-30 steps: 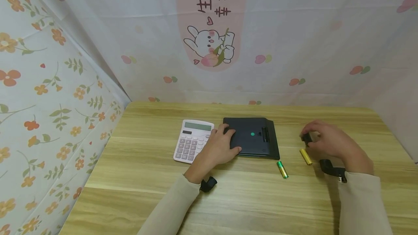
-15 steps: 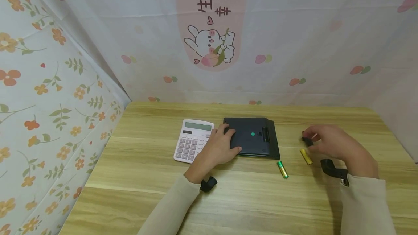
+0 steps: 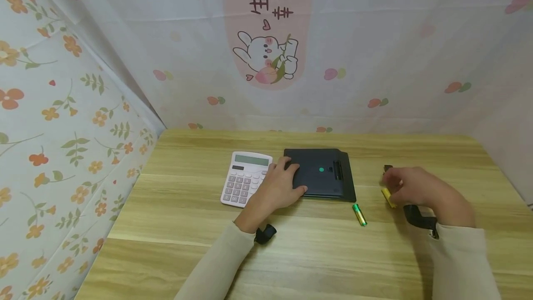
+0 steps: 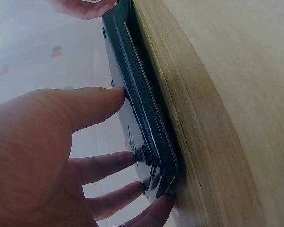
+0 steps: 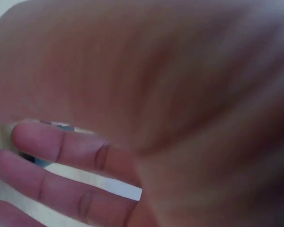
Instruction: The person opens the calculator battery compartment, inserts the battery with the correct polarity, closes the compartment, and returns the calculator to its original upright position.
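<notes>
A flat black device [image 3: 312, 179] lies back side up on the wooden table, with an open battery slot [image 3: 338, 170] near its right edge. My left hand [image 3: 279, 186] rests on its left part, fingers spread. In the left wrist view the thumb touches its flat back and other fingertips reach its end. My right hand [image 3: 420, 191] hovers at a yellow battery [image 3: 388, 197], fingertips overlapping its right side in the head view. Just beyond those fingers lies a small black piece [image 3: 388, 168]. A green-and-gold battery [image 3: 360, 215] sits below the device's right corner.
A white calculator [image 3: 239, 184] stands left of the black device, partly behind my left hand. Black wrist mounts [image 3: 418, 216] stick out from both wrists. Patterned cloth [image 3: 354, 59] hangs along the table's back edge and left side.
My right hand first held the small black piece, then let it go on the table and came nearer, over the yellow battery. My left hand stays on the device.
</notes>
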Demonstrator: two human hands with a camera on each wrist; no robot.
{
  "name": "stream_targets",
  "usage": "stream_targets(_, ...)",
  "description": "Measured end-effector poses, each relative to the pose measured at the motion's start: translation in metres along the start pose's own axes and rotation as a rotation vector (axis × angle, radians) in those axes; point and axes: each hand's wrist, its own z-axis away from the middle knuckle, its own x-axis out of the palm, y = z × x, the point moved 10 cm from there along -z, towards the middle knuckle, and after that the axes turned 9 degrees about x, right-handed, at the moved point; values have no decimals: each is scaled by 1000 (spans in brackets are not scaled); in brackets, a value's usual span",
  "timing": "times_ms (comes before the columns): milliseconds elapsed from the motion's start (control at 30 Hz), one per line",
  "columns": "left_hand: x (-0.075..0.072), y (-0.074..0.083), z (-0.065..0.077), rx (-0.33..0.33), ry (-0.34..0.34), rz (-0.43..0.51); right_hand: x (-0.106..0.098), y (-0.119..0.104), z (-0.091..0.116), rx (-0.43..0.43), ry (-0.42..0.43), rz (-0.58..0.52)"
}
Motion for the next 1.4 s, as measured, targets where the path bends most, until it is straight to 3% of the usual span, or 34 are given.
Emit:
stream_targets(600,1,0,0,-3,-1,2,14,5,-5,60,-75,-12)
stream_targets(967,0,0,-1,-1,4,0,14,2,-5,64,-63,-12)
stream_targets(1400,0,0,0,1,6,6,13,-9,-11,8,25,35)
